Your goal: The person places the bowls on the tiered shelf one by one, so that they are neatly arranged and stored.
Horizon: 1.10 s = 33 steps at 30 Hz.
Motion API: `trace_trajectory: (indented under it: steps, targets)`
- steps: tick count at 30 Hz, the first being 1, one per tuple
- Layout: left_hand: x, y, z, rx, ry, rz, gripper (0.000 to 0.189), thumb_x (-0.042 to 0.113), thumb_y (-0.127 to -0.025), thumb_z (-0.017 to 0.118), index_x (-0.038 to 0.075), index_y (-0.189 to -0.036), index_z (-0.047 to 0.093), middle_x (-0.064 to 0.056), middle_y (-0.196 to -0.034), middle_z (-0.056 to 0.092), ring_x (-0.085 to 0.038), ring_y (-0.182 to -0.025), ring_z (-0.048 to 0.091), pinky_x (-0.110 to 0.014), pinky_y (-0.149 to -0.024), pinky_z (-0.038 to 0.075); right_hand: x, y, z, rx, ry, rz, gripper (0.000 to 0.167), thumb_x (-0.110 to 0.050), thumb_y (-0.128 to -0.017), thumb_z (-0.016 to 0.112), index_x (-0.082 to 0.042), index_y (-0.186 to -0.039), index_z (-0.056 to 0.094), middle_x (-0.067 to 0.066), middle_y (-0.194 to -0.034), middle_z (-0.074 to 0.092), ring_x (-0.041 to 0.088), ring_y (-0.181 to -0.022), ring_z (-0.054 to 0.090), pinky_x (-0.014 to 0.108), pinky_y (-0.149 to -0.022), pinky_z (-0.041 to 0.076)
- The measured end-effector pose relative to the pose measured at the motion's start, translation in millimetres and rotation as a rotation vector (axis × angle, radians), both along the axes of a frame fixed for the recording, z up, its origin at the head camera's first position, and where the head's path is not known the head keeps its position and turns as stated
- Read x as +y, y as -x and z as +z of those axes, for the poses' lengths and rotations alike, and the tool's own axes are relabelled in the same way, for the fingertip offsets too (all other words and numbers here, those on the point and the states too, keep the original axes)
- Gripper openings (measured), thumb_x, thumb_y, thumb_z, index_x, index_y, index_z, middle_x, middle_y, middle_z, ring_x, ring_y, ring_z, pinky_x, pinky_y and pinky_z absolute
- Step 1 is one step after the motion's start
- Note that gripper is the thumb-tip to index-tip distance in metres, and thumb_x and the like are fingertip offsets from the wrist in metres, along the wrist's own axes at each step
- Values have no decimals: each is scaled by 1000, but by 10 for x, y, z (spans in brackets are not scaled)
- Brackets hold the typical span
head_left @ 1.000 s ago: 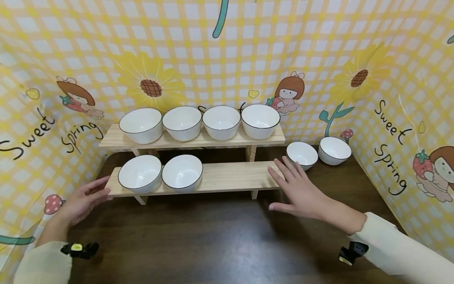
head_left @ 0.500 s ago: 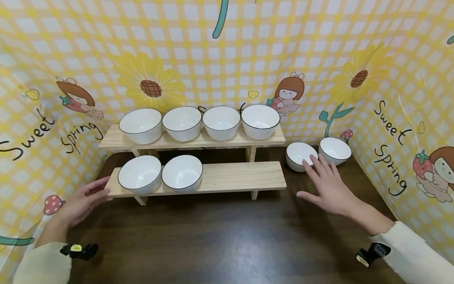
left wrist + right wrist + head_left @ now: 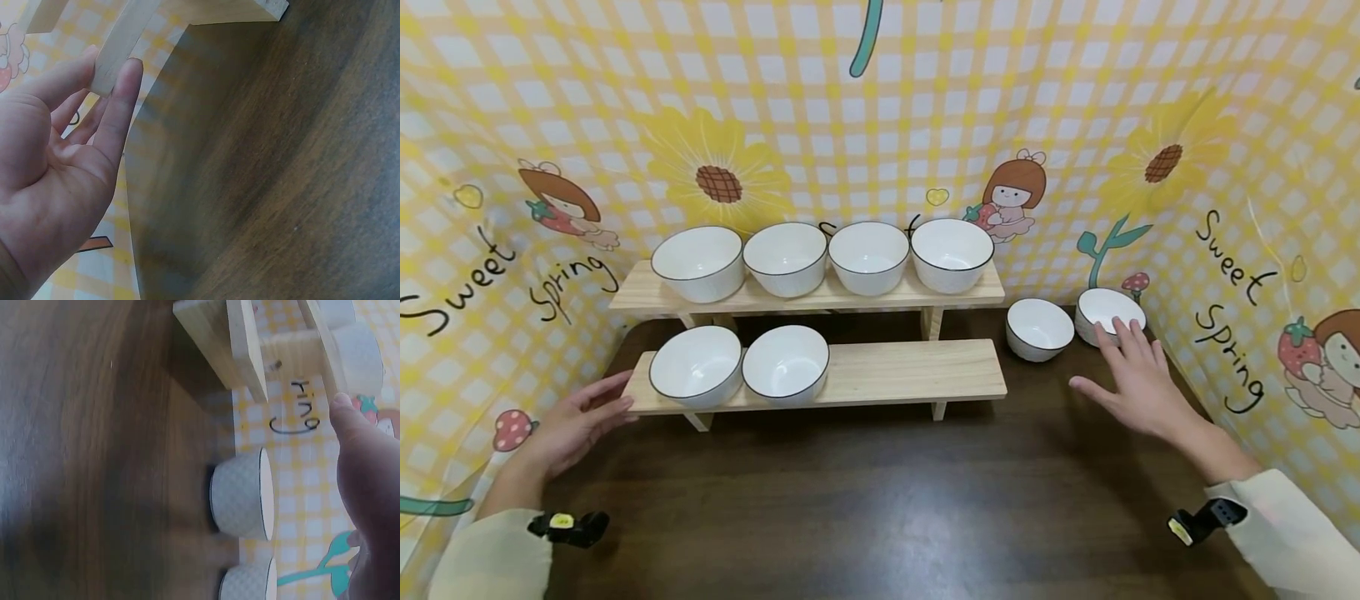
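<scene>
A two-tier wooden rack (image 3: 917,372) stands on the dark table. My left hand (image 3: 576,429) pinches the left end of its lower board (image 3: 122,50), thumb and fingers on either side in the left wrist view. Fingers spread and nothing held, my right hand (image 3: 1138,383) is over the front of the far-right white bowl (image 3: 1093,310); whether it touches the bowl, I cannot tell. Left of that bowl is another dark-rimmed white bowl (image 3: 1039,329) with a patterned outside. In the right wrist view my right hand (image 3: 378,481) shows mainly its thumb.
Two white bowls (image 3: 786,367) sit on the left part of the lower board. Several more bowls (image 3: 868,258) line the upper board (image 3: 820,302). A yellow checked cloth (image 3: 880,125) encloses the back and sides. Both sleeves carry black wrist devices (image 3: 1206,521).
My right hand has moved rightward from the lower board's right end, past the nearer bowl, to the far-right bowl. The left hand keeps its hold on the rack.
</scene>
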<state>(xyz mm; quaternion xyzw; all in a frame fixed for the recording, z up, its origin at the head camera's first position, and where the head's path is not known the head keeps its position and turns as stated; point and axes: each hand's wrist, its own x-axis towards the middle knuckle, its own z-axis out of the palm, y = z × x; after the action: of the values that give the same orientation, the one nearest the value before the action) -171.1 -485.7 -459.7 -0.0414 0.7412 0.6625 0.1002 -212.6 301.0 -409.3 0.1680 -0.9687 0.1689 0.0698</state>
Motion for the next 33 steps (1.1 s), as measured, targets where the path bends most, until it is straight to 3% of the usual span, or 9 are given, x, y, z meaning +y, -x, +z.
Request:
trace_trajectory:
  steps: [14,18,22,26,33]
  targets:
    - [4,-5,1,7,-8,6,62,11,-104,60,11,-160,34,8,-128,42,-7,-100,69,-22,-88,59,261,302,-116,-4,80,-105,93,-51,-101,57,14,-155,19,45,-155,12,63,-144,3,79,-113,7]
    - [10,-8,12,7,-2,9,63,11,-104,60,10,-160,32,7,-129,42,-7,-99,69,-22,-88,59,313,403,-149,17,133,-132,93,-50,-102,56,15,-155,16,45,-153,14,62,-142,13,78,-110,15]
    - [-3,-7,3,0,7,4,66,12,-104,59,8,-162,26,-1,-137,38,-6,-101,69,-21,-88,58,353,505,-211,52,175,-161,93,-49,-103,56,17,-154,15,45,-149,19,61,-136,21,77,-106,23]
    - [-7,-10,1,-4,4,2,68,12,-105,59,6,-162,23,-9,-144,32,-6,-102,68,-22,-89,58,394,604,-280,24,211,-201,96,-50,-102,56,15,-156,9,45,-151,16,62,-139,17,75,-110,21]
    - [10,-33,18,19,-3,-3,68,11,-104,59,3,-162,22,0,-137,38,-5,-102,68,-22,-89,58,469,847,-361,32,297,-255,100,-49,-98,62,10,-158,9,43,-154,15,61,-141,17,73,-113,21]
